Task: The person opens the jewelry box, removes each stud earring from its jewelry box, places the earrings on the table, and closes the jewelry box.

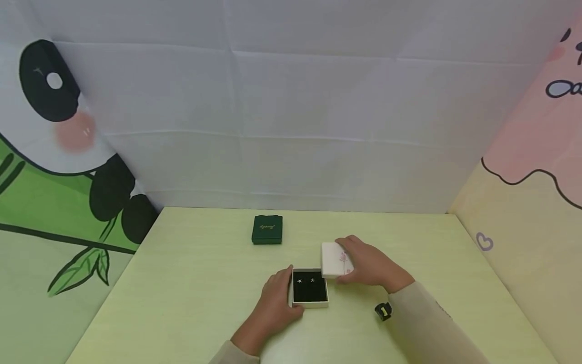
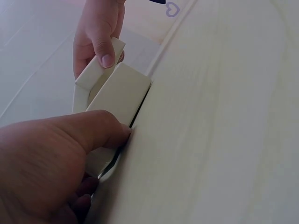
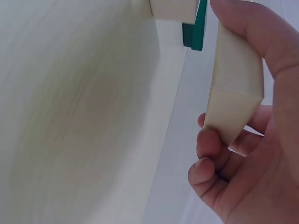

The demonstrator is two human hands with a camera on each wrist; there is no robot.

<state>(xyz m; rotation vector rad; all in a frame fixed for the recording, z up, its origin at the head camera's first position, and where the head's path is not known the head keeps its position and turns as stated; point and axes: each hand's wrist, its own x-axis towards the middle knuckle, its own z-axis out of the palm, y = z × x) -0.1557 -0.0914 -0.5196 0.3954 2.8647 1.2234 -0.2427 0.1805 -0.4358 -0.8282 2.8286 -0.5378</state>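
A small white jewelry box base [image 1: 310, 305] lies on the table with a black pad [image 1: 310, 292] inside it. Two star-shaped stud earrings [image 1: 312, 280] sit on that pad. My left hand [image 1: 275, 303] grips the base from its left side, thumb at the near edge and fingers along the far left. Its white lid [image 1: 332, 260], printed with a pink flower, is held by my right hand [image 1: 370, 264], raised just above the base's far right corner. In the right wrist view the lid [image 3: 236, 79] is pinched between thumb and fingers.
A dark green box [image 1: 267, 230] with gold lettering sits farther back on the pale table [image 1: 204, 263]. A white cloth wall [image 1: 300, 126] rises behind the table, and printed side panels flank it. A black wrist device [image 1: 383, 311] is by the right sleeve.
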